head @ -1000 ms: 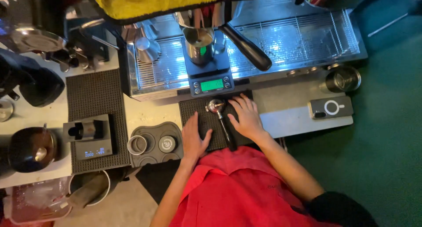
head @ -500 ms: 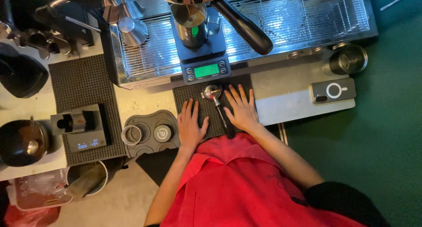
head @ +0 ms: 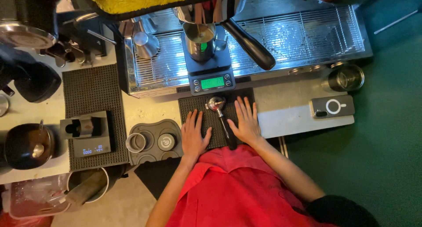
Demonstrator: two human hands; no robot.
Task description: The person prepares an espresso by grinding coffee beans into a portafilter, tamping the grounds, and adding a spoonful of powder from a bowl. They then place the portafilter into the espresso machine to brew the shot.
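Your left hand (head: 193,137): flat, palm down, fingers spread, gripping nothing; it rests on the dark rubber tamping mat (head: 198,110) at the front edge of the tabletop (head: 290,117), just left of the portafilter.

Your right hand (head: 245,121): flat and released too, fingers spread on the same mat, just right of the portafilter handle; whether it touches the handle cannot be told.

Portafilter (head: 220,119): lies on the mat between your two hands, metal basket end pointing towards the machine, black handle pointing back at you.

Digital scale (head: 211,75): beyond the mat, sitting on the espresso machine's drip grate (head: 299,38), green display lit.

Steel pitcher (head: 200,42): upright on the scale.

Black handle (head: 248,44): slants across the grate just right of the pitcher.

Tamper station (head: 151,141): grey moulded holder just left of your left hand, with a metal ring and a round tamper seated in its wells.

Second scale (head: 90,141): on a ribbed mat further left, carrying a small dark block.

Phone (head: 332,107): lies flat on the tabletop, well to the right of your right hand.

Metal cup (head: 345,77): stands just beyond the phone.

Red apron (head: 237,192): covers your front below both hands.
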